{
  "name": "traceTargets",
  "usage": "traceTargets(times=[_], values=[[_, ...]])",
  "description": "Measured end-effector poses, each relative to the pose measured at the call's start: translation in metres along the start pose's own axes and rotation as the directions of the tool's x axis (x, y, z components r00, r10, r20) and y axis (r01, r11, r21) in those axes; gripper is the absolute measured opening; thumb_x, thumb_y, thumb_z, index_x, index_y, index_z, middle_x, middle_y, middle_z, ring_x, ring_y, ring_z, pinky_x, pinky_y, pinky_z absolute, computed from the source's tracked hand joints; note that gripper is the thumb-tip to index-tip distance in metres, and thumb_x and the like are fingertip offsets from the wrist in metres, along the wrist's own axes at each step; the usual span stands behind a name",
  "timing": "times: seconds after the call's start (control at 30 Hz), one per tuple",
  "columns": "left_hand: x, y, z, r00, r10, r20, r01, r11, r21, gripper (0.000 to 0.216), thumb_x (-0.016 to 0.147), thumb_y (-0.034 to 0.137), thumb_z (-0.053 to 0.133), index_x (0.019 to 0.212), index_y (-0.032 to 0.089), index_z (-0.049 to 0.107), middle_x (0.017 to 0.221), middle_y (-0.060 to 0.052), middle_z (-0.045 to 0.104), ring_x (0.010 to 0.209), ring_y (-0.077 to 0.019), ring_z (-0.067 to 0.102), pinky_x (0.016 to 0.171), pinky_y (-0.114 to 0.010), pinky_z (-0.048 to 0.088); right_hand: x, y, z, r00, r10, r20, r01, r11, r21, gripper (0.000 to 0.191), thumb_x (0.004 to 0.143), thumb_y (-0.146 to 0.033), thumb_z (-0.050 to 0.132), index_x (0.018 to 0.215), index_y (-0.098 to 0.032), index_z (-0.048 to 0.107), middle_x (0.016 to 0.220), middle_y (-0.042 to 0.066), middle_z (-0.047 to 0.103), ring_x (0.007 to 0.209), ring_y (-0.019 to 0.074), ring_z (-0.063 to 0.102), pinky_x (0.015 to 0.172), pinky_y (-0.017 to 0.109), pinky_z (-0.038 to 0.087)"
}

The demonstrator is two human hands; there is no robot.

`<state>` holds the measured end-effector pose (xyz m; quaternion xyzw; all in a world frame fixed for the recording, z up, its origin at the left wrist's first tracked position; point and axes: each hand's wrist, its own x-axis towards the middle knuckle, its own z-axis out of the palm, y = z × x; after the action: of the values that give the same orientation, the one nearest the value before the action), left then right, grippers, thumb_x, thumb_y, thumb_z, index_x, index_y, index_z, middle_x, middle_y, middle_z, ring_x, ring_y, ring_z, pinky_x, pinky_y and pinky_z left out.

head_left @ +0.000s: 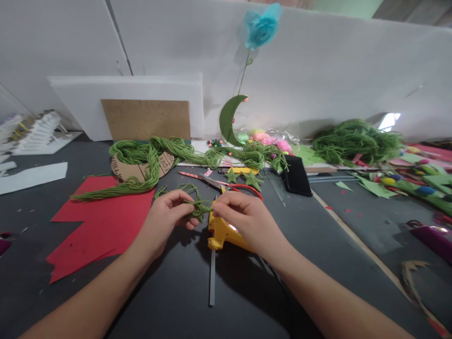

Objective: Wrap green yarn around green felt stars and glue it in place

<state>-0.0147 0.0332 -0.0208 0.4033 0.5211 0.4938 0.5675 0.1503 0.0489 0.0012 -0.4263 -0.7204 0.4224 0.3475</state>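
A small star wound with green yarn (200, 209) is in the fingers of my left hand (164, 214), and loose yarn loops rise behind it. My right hand (247, 219) is closed in a pinch at the star's right point, on green yarn; whether it grips a strand or the tip itself is hard to see. Beneath my right hand lies a yellow glue gun (217, 233) with a glue stick (212, 278) sticking out toward me. Red-handled scissors (247, 188) lie just beyond, near two finished-looking green stars (252, 180).
Red sheets (102, 221) lie at left, below a green yarn hank (141, 160) on cardboard. A black phone (297, 175) is right of centre. Behind stand a green crescent (229, 120) with a blue flower (263, 29). More yarn (356, 141) is heaped at the back right.
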Motion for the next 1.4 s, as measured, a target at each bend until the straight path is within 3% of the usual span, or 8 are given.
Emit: traceTargets(times=[0.1,0.17,0.37,0.5,0.7,0.93,1.23,1.4], values=[[-0.003,0.001,0.001,1.0,-0.01,0.024,0.01,1.0,0.003,0.01,0.064,0.018,0.06,0.07,0.016,0.052,0.058,0.004,0.058,0.051,-0.0125,0.061,0.051,-0.023,0.048,0.0,0.004,0.002,0.986,-0.161,-0.044,0.159,0.986,-0.047,0.034,0.068,-0.01,0.054,0.101,-0.02,0.055,0.107,0.005,0.057,0.097,0.0158,0.053,0.084,0.03,0.041],[-0.006,0.001,0.003,0.998,-0.033,0.05,0.033,0.999,0.004,0.01,0.064,0.017,0.06,0.07,0.017,0.052,0.059,0.004,0.058,0.052,-0.0128,0.061,0.053,-0.024,0.049,0.001,0.007,0.002,0.977,-0.206,-0.062,0.198,0.974,-0.115,0.04,0.071,-0.012,0.055,0.109,-0.022,0.051,0.116,0.006,0.054,0.107,0.0175,0.048,0.092,0.035,0.036],[-0.01,0.002,0.007,0.992,-0.073,0.107,0.079,0.996,-0.045,0.009,0.064,0.013,0.057,0.065,0.017,0.049,0.06,0.006,0.054,0.057,-0.0114,0.061,0.059,-0.025,0.051,0.001,0.008,0.004,0.988,-0.154,0.016,0.153,0.96,-0.236,0.01,0.078,-0.016,0.054,0.087,-0.018,0.057,0.083,0.002,0.061,0.082,0.0148,0.055,0.076,0.03,0.042],[-0.01,0.001,0.009,0.989,-0.081,0.12,0.092,0.992,-0.086,0.01,0.065,0.012,0.056,0.063,0.017,0.047,0.059,0.006,0.053,0.057,-0.0092,0.058,0.06,-0.024,0.05,0.0,0.006,0.005,0.936,-0.351,0.042,0.332,0.833,-0.443,0.01,0.081,-0.016,0.051,0.076,-0.017,0.059,0.078,0.005,0.059,0.079,0.0168,0.051,0.073,0.031,0.04],[-0.009,0.0,0.012,0.988,-0.105,0.117,0.121,0.983,-0.136,0.013,0.064,0.011,0.056,0.06,0.017,0.045,0.053,0.007,0.048,0.051,-0.0058,0.049,0.054,-0.018,0.043,-0.002,0.01,0.006,0.832,-0.551,0.067,0.469,0.634,-0.615,0.013,0.083,-0.016,0.048,0.078,-0.017,0.06,0.079,0.005,0.059,0.079,0.0165,0.049,0.089,0.039,0.035],[-0.009,-0.004,0.009,0.981,-0.13,0.147,0.157,0.968,-0.197,0.013,0.066,0.011,0.056,0.063,0.017,0.045,0.053,0.007,0.044,0.052,-0.0057,0.045,0.053,-0.017,0.039,-0.001,0.013,0.007,0.791,-0.603,0.106,0.506,0.548,-0.666,0.014,0.082,-0.013,0.048,0.081,-0.017,0.061,0.074,0.003,0.058,0.076,0.0153,0.048,0.096,0.04,0.032],[-0.011,0.0,0.011,0.992,-0.057,0.117,0.072,0.989,-0.13,0.012,0.064,0.01,0.054,0.061,0.017,0.045,0.055,0.006,0.05,0.053,-0.0075,0.052,0.054,-0.019,0.043,-0.002,0.007,0.003,0.868,-0.491,0.076,0.429,0.663,-0.613,0.017,0.08,-0.019,0.05,0.092,-0.016,0.062,0.102,0.009,0.057,0.099,0.0218,0.047,0.091,0.041,0.035],[-0.009,0.0,0.009,0.995,-0.049,0.081,0.059,0.991,-0.123,0.012,0.063,0.011,0.054,0.06,0.017,0.044,0.054,0.007,0.05,0.052,-0.0097,0.057,0.055,-0.021,0.044,0.001,0.011,0.001,0.866,-0.483,0.132,0.442,0.614,-0.654,0.02,0.076,-0.018,0.054,0.094,-0.017,0.06,0.108,0.008,0.057,0.103,0.0226,0.047,0.095,0.044,0.032]])
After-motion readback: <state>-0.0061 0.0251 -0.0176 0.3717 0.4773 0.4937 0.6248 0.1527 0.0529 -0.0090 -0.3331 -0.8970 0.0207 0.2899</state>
